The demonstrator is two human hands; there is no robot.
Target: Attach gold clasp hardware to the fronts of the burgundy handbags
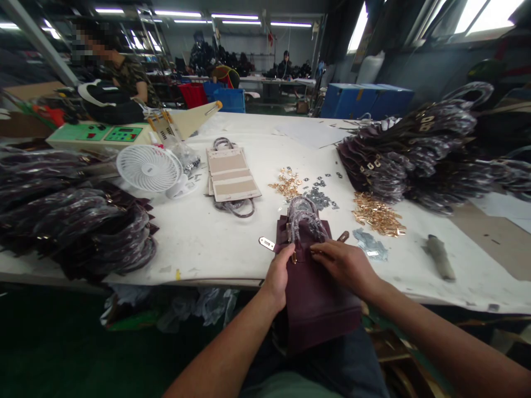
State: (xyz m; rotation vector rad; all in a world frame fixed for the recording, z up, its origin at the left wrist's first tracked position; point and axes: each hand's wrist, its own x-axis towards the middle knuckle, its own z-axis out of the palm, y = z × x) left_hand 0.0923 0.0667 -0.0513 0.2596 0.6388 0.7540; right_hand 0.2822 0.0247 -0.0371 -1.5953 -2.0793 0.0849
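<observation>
A dark maroon handbag (321, 309) rests tilted between my lap and the table edge, its plastic-wrapped handles (305, 213) pointing away from me. My left hand (279, 276) grips its left side, thumb beside a small gold fitting (294, 256) on the front. Fingers of my right hand (342, 264) are bent together against the bag's upper front, and whatever lies under them is hidden. A strap with a metal plate (266, 243) sticks out on the left; another strap end (343, 236) shows on the right. Beyond the bag lie gold fittings (286, 183) and grey metal plates (318, 198).
Wrapped maroon bags are heaped at left (83, 221) and right (406, 149). A white fan (150, 168), beige bag panels (232, 174), more gold pieces (378, 214) and a wrapped tool-like object (440, 257) are on the table (207, 243). A person (128, 72) works at the far left.
</observation>
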